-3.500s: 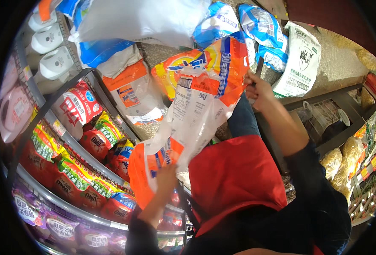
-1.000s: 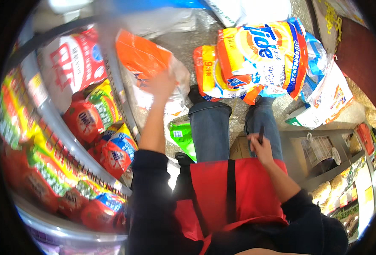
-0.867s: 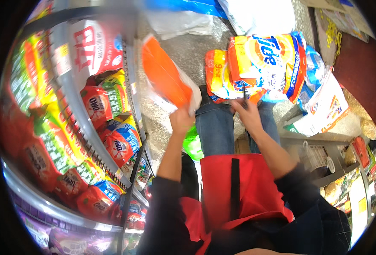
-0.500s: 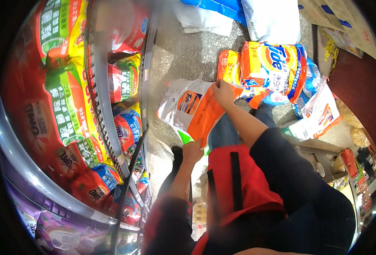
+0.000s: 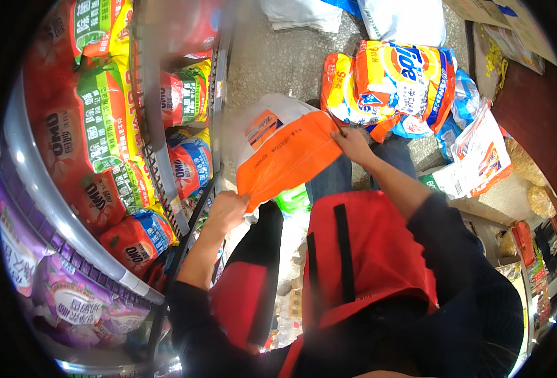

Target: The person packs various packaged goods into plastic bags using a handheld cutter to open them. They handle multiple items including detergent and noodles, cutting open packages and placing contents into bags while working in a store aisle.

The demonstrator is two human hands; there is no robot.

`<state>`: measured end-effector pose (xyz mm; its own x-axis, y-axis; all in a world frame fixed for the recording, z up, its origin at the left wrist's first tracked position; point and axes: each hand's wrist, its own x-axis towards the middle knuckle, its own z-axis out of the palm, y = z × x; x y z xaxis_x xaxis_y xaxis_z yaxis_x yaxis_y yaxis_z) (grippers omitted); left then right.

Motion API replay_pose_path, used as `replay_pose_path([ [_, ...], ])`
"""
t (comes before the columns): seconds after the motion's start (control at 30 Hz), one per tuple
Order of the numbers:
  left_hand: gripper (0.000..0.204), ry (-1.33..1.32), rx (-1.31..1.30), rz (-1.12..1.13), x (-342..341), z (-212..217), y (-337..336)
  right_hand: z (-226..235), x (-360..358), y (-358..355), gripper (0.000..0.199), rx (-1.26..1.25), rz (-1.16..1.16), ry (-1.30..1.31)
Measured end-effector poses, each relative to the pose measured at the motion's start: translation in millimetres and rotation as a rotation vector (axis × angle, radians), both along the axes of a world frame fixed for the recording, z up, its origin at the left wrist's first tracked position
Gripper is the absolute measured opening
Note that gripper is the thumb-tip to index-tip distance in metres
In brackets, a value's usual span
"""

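Observation:
A white and orange plastic sack (image 5: 291,154) is stretched between my two hands above the floor, its orange edge drawn fairly straight. My left hand (image 5: 227,211) is closed on its lower left corner, beside the shelf. My right hand (image 5: 354,146) pinches the opposite corner, farther away and to the right. Whether anything is inside the sack I cannot tell. Just beyond my right hand lie orange detergent bags (image 5: 404,82) with blue and yellow panels. A bright green plastic piece (image 5: 293,199) shows below the sack, in front of my legs.
Store shelves (image 5: 155,148) with red detergent bags (image 5: 61,145) stand close on my left, purple bags (image 5: 80,296) lower down. White sacks (image 5: 401,22) lie on the speckled floor (image 5: 259,69) ahead. A white and orange bag (image 5: 480,157) rests at right, near cardboard (image 5: 511,25).
My left hand has moved left and slightly up, my right hand a little right and down. Between them the sack has been pulled wider and turned, showing more orange.

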<state>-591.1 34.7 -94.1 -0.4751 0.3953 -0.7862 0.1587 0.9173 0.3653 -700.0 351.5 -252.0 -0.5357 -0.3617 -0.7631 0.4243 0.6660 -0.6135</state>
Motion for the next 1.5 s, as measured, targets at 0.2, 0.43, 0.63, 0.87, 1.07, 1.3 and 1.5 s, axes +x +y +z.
replay_pose_path([
  [0.2, 0.031, 0.054, 0.092, -0.028, -6.9, 75.6, 29.7, 174.7, 58.9, 95.1, 0.038, 0.037, -0.17, -0.145],
  [0.43, 0.029, 0.094, 0.32, -0.146, -70.9, 35.1, 107.8, 201.8, 36.2, 174.4, 0.034, 0.164, -0.611, -0.149],
  [0.63, 0.031, -0.024, 0.183, -0.154, -46.8, 20.9, 182.9, 152.2, -16.3, 197.3, 0.031, -0.004, -0.66, -0.161],
  [0.87, 0.032, -0.08, 0.473, -0.164, -17.3, 70.8, 270.2, 168.1, -44.0, 237.4, 0.026, -0.291, -0.831, -0.026],
  [1.07, 0.022, -0.133, 0.345, -0.052, 6.2, 22.3, 332.4, 133.1, -83.3, 189.5, 0.031, -0.197, -0.398, 0.011],
  [1.3, 0.031, -0.347, 0.158, 0.305, -27.7, 14.7, 341.6, 133.7, -39.2, 153.4, 0.033, -0.125, -0.196, 0.066],
  [1.5, 0.025, 0.4, 0.186, 0.879, -92.7, 11.3, 345.3, 150.2, -35.2, 135.1, 0.03, -0.016, -0.055, -0.008],
])
